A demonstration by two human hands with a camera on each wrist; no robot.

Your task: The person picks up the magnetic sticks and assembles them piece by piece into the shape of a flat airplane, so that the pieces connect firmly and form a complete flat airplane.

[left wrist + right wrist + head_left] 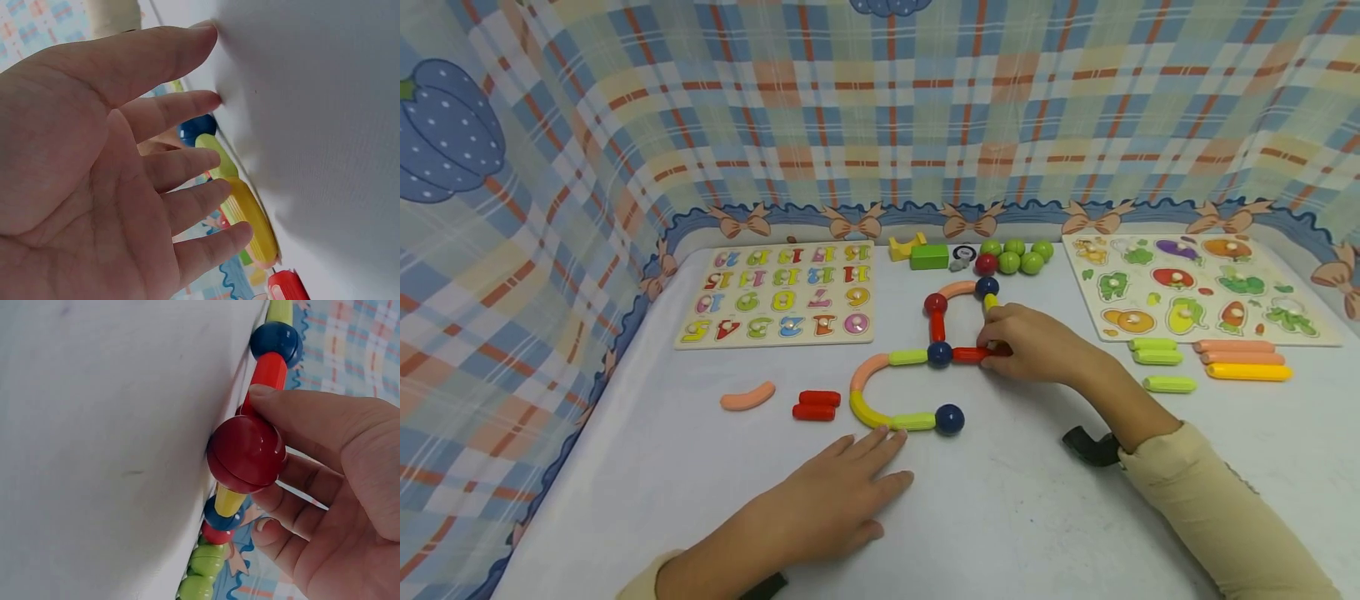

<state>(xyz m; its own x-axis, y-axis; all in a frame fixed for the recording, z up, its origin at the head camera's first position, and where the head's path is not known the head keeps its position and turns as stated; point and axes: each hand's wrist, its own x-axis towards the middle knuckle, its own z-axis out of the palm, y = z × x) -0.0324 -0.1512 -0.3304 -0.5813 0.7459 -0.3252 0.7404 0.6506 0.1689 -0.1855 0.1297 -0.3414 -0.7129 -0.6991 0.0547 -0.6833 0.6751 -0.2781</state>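
Observation:
My right hand (1033, 343) grips a dark red ball (247, 453), its thumb at the end of a red rod (270, 374) and fingers behind the ball. That rod runs left to a navy ball (939, 355). From there a red rod (937, 327), a red ball (936, 304), a peach curved rod (958, 289), another navy ball (987, 287) and a yellow rod (990, 301) form a loop. A second curve of lime, peach and yellow rods ends at a navy ball (950, 419). My left hand (831, 500) rests straight-fingered, fingertips beside the yellow curved rod (868, 412).
Left lie a peach curved rod (748, 397) and red rods (816, 412). A number puzzle (700, 341) and a vegetable puzzle (1317, 337) flank the chain. Green balls (1009, 262) and a green block (929, 257) stand behind; lime rods (1169, 384) and a yellow rod (1249, 372) lie right.

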